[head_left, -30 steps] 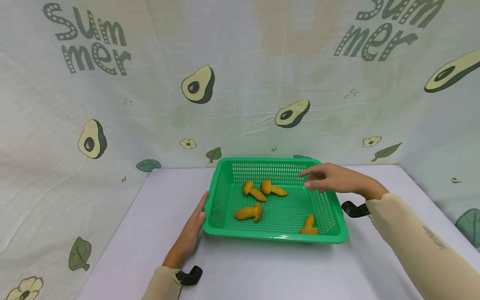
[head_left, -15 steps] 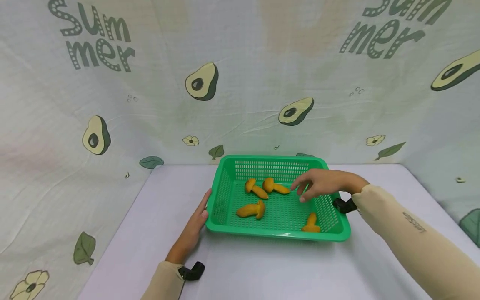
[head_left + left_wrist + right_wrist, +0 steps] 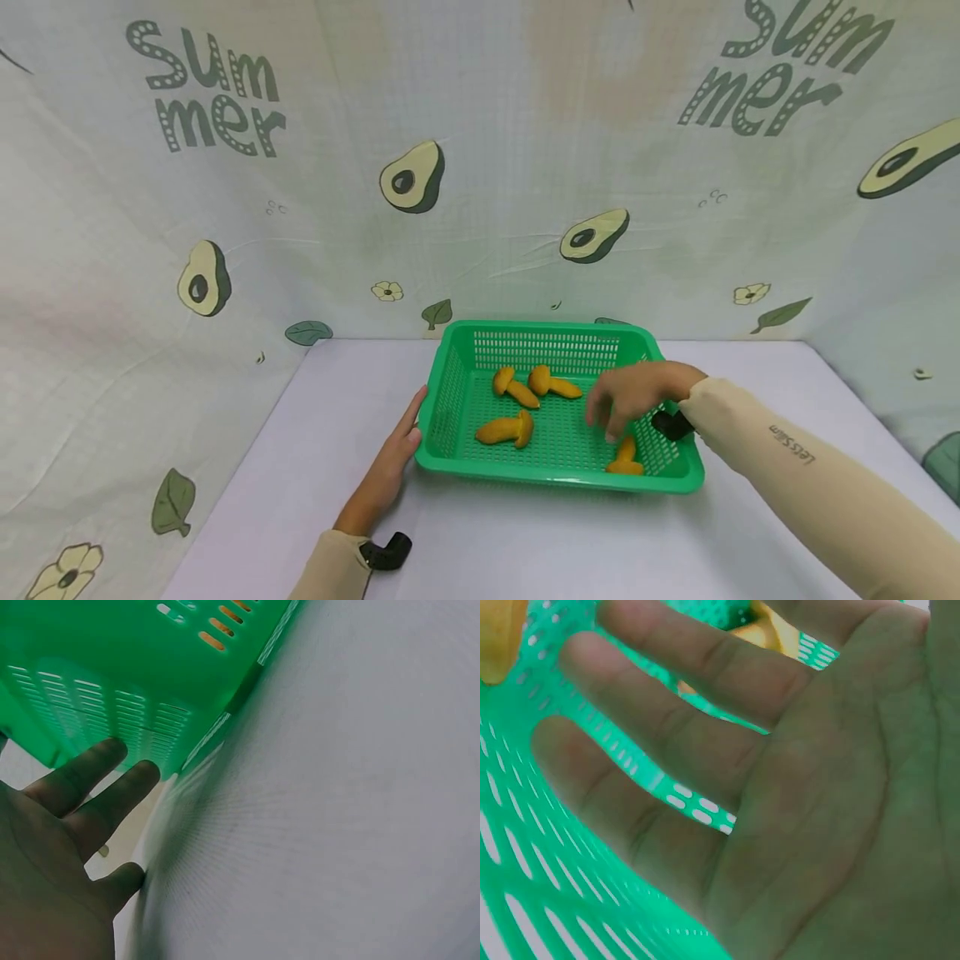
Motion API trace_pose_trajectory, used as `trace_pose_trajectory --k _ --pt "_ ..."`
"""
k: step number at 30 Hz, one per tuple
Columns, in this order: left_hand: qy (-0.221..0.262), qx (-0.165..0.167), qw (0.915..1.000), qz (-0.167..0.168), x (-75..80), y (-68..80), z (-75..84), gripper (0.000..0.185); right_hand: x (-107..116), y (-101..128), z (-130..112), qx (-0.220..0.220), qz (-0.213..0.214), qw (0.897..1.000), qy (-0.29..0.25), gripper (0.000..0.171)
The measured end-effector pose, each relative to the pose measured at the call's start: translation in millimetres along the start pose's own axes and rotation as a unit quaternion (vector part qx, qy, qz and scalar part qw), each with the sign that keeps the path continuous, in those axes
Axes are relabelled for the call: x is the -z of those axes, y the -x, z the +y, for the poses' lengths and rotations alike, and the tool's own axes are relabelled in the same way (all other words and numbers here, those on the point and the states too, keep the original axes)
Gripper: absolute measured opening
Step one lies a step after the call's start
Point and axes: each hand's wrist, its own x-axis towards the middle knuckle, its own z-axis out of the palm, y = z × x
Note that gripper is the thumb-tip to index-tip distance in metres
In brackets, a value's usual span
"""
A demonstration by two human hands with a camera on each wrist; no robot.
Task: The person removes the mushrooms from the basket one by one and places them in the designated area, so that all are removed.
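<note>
A green plastic basket [image 3: 555, 477] holds several yellow-brown mushrooms. One mushroom [image 3: 514, 388] and a second mushroom [image 3: 555, 383] lie towards the back, a third mushroom [image 3: 507, 430] at the left front. Near the front right corner lies another mushroom [image 3: 626, 458], its stem pointing away. My right hand [image 3: 632, 395] reaches down inside the basket's right part, fingers spread and holding nothing, close above that corner mushroom. In the right wrist view the palm [image 3: 817, 795] is bare. My left hand [image 3: 388, 467] rests with straight fingers against the basket's left outer wall [image 3: 127, 720].
The basket stands on a pale tabletop [image 3: 480, 550]. A printed cloth [image 3: 495, 275] with avocados and lettering hangs right behind it. The basket's raised, slotted walls surround the mushrooms. Small black cameras [image 3: 386, 552] are worn on both wrists.
My right hand has moved from over the basket's back right rim down and towards the front, near the corner mushroom. The left hand stays at the basket's side. The head view has shifted slightly.
</note>
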Motion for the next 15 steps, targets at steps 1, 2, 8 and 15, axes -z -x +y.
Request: trace_pose_trajectory --k 1,2,8,15 --pt "0.0 0.0 1.0 0.0 -0.1 -0.3 0.0 0.057 -2 -1 -1 -0.005 -0.003 1.0 0.006 0.03" --pt "-0.001 -0.001 1.0 -0.001 -0.2 -0.7 0.0 0.057 -3 -1 -1 -0.009 -0.006 1.0 0.014 0.029" --pt "0.003 0.0 1.0 0.001 0.1 -0.7 -0.8 0.057 -11 -2 -7 -0.026 -0.021 0.999 0.035 0.026" --pt "0.0 0.003 1.0 0.001 0.5 -0.6 -0.1 0.057 -15 -2 -8 -0.039 -0.032 0.997 0.054 0.024"
